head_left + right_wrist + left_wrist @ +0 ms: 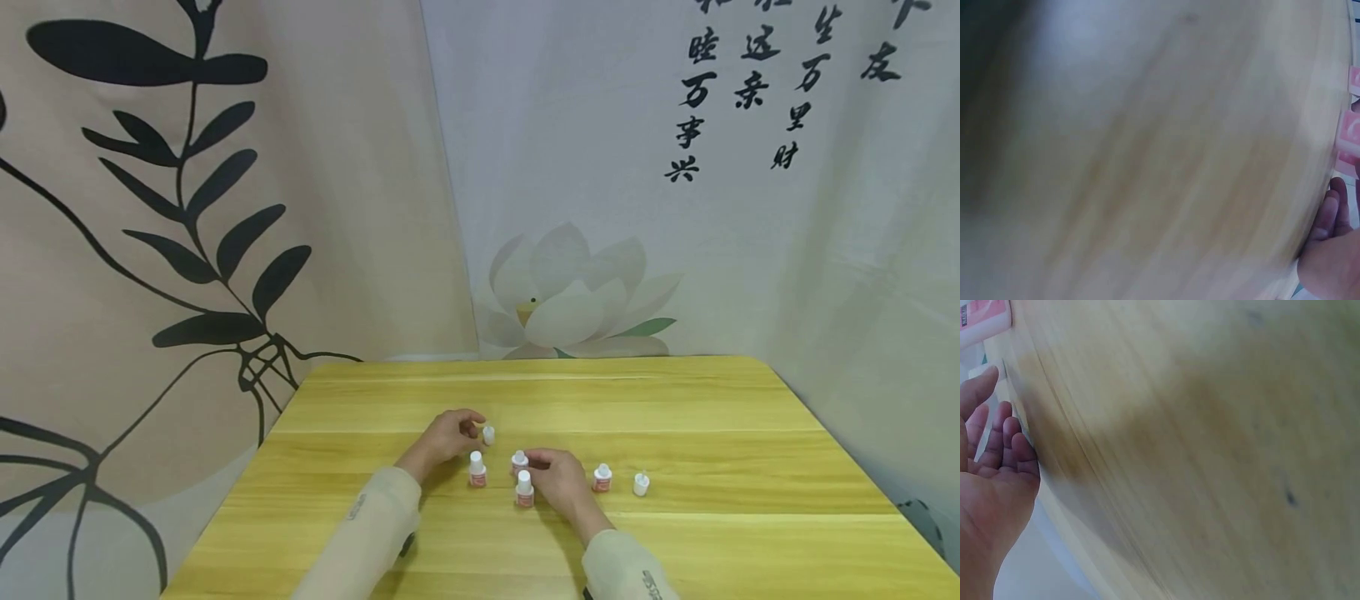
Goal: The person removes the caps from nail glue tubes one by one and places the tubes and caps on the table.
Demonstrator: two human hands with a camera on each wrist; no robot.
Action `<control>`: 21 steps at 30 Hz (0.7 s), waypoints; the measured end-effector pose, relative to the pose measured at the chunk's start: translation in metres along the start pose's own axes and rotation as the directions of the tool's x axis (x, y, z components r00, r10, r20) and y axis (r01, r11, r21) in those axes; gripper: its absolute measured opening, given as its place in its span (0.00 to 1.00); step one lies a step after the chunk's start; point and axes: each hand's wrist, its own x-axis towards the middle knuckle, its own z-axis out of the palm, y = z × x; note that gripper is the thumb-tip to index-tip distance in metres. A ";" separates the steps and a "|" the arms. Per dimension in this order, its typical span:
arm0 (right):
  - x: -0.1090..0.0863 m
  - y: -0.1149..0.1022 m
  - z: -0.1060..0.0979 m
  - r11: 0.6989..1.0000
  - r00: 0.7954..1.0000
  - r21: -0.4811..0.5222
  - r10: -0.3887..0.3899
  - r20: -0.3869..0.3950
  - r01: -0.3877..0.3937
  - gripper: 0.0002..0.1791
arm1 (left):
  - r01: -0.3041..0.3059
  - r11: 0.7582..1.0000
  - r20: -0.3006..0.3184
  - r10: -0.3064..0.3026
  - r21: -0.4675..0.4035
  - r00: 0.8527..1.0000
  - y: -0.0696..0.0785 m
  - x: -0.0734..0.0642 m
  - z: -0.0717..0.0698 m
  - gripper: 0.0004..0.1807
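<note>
My left hand (447, 435) reaches over the table with its fingers loosely bent, fingertips right beside a small white cap (489, 435). In the left wrist view, the thumb and fingers of that hand (997, 456) stand apart. My right hand (558, 481) pinches a small white bottle (520, 462) with a pink label and a narrow top. Just in front of it is a similar bottle (524, 490) with a tall white cap. Another capped bottle (477, 471) stands upright near my left wrist. In the right wrist view, pink labels (1350, 132) show beyond the fingers at the edge.
To the right of my right hand stands a bottle (602, 478) with a narrow top, and a loose white cap (641, 484) sits beside it. All rest on a yellow wood-grain table (720, 550). A printed curtain (375, 208) hangs behind the table.
</note>
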 end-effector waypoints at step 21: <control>-0.004 0.001 -0.004 0.999 0.999 0.002 -0.050 -0.015 0.050 0.17 | 0.024 1.000 -0.074 -0.025 -0.013 0.997 0.005 -0.013 -0.024 0.23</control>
